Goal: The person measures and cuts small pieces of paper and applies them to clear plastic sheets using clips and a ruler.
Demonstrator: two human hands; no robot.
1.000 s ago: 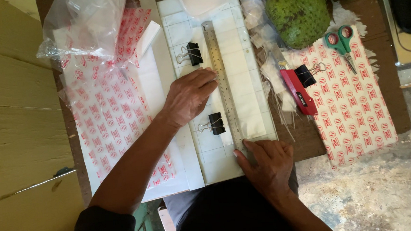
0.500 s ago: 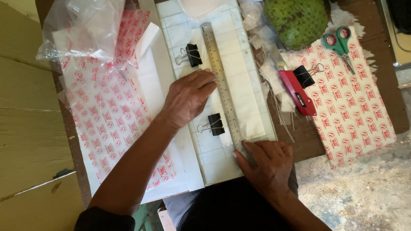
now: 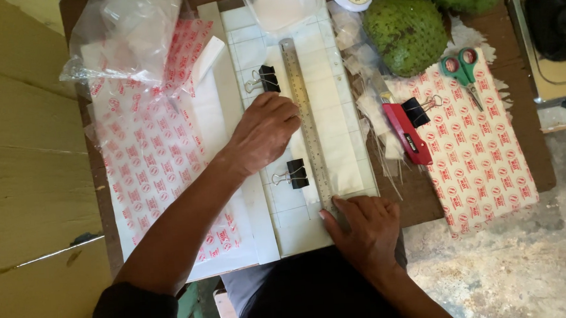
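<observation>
Hands unmoved: left hand (image 3: pixel 265 128) flat on ruler (image 3: pixel 305 118), right hand (image 3: pixel 364 229) grips its end.

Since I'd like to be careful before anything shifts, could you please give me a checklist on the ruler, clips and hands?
1. Left hand pressing the metal ruler flat: ok.
2. Right hand at the ruler's near end: ok; what it grips, cannot tell.
3. Far binder clip and near binder clip on the white sheet, left of the ruler: ok.
4. Fingers off the ruler's right edge: ok for the left hand.
5. Red cutter idle on the table: ok.
</observation>
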